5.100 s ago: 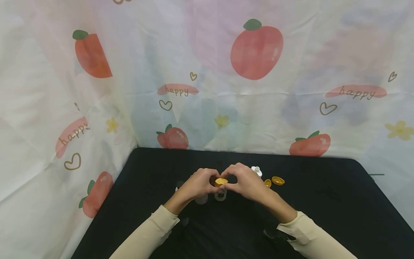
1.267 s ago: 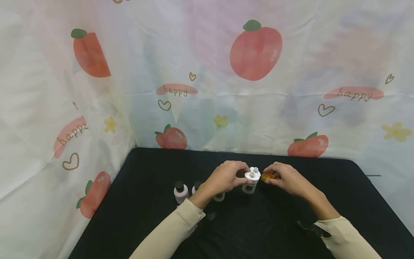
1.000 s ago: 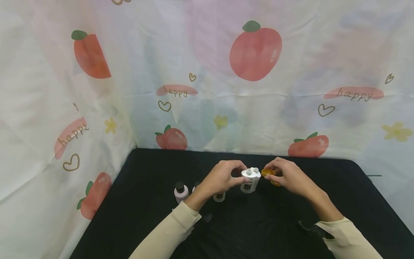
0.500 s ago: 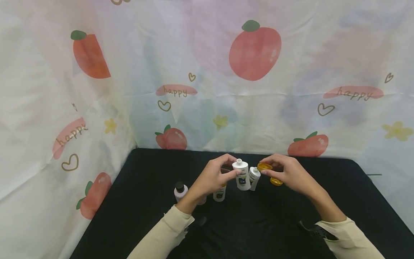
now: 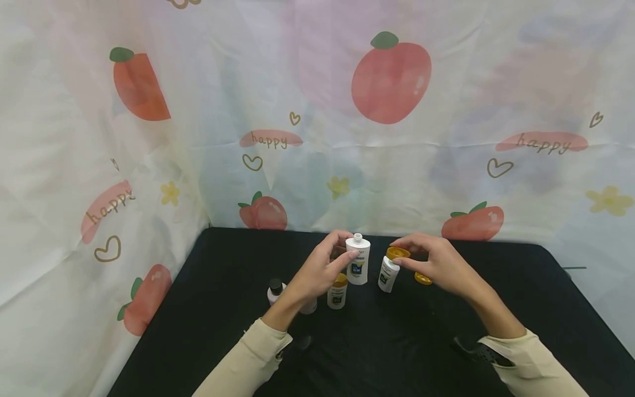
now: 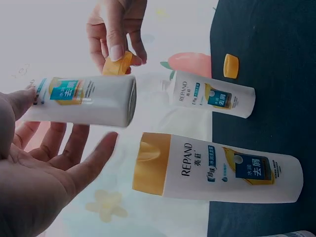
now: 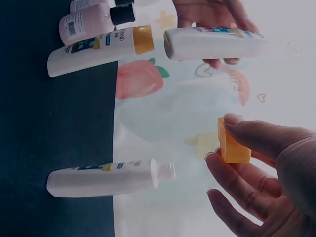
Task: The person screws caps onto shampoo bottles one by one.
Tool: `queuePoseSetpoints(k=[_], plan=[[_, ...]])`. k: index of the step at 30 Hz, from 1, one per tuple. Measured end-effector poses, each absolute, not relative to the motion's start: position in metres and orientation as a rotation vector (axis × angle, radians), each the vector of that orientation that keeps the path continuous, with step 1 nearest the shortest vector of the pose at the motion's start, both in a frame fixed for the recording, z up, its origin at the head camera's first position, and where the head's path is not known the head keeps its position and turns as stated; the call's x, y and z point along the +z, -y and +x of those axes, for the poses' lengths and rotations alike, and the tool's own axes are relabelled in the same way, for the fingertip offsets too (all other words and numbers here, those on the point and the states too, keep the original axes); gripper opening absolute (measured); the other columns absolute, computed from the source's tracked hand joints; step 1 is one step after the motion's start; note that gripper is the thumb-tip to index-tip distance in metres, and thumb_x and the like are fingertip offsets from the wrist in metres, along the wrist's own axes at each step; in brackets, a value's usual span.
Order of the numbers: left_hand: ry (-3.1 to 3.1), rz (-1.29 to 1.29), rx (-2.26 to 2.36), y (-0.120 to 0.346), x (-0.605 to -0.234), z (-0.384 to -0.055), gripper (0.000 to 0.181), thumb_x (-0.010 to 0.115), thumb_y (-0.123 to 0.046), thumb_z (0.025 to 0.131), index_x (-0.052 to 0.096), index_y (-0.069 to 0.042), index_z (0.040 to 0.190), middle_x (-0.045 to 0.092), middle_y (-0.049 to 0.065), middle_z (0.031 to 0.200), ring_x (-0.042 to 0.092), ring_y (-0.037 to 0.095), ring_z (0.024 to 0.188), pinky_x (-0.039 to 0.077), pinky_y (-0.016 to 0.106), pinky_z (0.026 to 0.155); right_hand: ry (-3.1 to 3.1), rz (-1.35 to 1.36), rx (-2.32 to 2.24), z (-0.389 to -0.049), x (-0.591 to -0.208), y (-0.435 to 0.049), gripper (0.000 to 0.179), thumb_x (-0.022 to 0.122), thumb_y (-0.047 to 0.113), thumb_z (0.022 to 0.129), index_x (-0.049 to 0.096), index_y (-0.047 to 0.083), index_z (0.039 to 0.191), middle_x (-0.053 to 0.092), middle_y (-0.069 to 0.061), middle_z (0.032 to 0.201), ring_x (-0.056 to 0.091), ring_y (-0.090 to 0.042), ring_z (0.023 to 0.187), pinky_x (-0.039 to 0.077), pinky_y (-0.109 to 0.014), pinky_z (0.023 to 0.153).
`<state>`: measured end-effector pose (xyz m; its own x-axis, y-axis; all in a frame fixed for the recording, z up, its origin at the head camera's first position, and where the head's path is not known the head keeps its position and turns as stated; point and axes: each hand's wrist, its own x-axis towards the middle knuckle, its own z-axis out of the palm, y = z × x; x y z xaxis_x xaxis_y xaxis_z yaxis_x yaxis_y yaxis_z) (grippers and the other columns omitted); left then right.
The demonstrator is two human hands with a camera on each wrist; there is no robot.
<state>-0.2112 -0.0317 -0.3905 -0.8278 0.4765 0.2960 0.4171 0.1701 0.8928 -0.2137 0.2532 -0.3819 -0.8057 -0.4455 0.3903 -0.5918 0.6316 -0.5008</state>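
My left hand (image 5: 313, 271) holds up a white shampoo bottle (image 5: 358, 267) with a bare nozzle, its base clear of the table in the left wrist view. Between thumb and fingertips, my right hand (image 5: 441, 263) pinches a yellow cap (image 7: 233, 143). Just beyond that cap, a second uncapped shampoo bottle (image 7: 106, 178) stands upright; the right wrist view shows a gap between its nozzle and the cap. A third shampoo bottle (image 6: 222, 168), wearing its yellow cap, stands below my left hand. Another loose yellow cap (image 6: 231, 66) lies on the table near the right hand.
Two pale pink bottles with black caps stand left of the shampoo bottles, partly behind my left forearm; one pink bottle (image 7: 86, 23) shows well in the right wrist view. A black cloth covers the table (image 5: 496, 298). A printed curtain (image 5: 317, 182) hangs behind it.
Five seconds ago both hands held the middle bottle's yellow cap. Since then the left hand has raised an uncapped bottle and moved it left; the right has picked up a cap and brought it left.
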Motion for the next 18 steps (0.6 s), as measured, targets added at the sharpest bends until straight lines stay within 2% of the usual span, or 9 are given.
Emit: queuePoseSetpoints(k=[4, 8, 14, 18], plan=[[-2.273, 0.904, 1.790, 0.034, -0.390, -0.211, 0.033, 0.049, -0.021, 0.109, 0.041, -0.012, 0.140, 0.055, 0.011, 0.128, 0.059, 0.021, 0.113, 0.051, 0.042, 0.098, 2.614, 0.857, 0.904, -0.213, -0.380, -0.248, 0.029, 0.081, 0.020, 0.088, 0.073, 0.017, 0.116, 0.071, 0.007, 0.108, 0.063, -0.004, 0.087, 0.056, -0.032, 0.075], [-2.209, 0.899, 1.820, 0.036, -0.389, -0.210, 0.035, 0.042, -0.020, 0.110, 0.033, -0.012, 0.143, 0.050, 0.014, 0.129, 0.057, 0.025, 0.117, 0.053, 0.046, 0.097, 2.617, 0.859, 0.892, -0.214, -0.380, -0.244, 0.028, 0.081, 0.021, 0.088, 0.073, 0.019, 0.116, 0.071, 0.008, 0.105, 0.061, -0.005, 0.086, 0.055, -0.031, 0.074], [-2.170, 0.849, 1.870, 0.039, -0.390, -0.210, 0.034, 0.040, -0.018, 0.111, 0.031, -0.011, 0.143, 0.047, 0.020, 0.137, 0.055, 0.037, 0.125, 0.056, 0.049, 0.095, 2.624, 0.867, 0.906, -0.213, -0.377, -0.238, 0.028, 0.080, 0.022, 0.090, 0.073, 0.019, 0.117, 0.071, 0.009, 0.107, 0.061, -0.006, 0.088, 0.055, -0.033, 0.077], [-2.134, 0.828, 1.893, 0.040, -0.390, -0.211, 0.034, 0.039, -0.017, 0.111, 0.029, -0.012, 0.143, 0.046, 0.021, 0.143, 0.053, 0.040, 0.127, 0.058, 0.049, 0.091, 2.624, 0.874, 0.909, -0.213, -0.374, -0.235, 0.029, 0.080, 0.024, 0.089, 0.072, 0.021, 0.117, 0.070, 0.011, 0.109, 0.062, -0.005, 0.090, 0.054, -0.031, 0.077]])
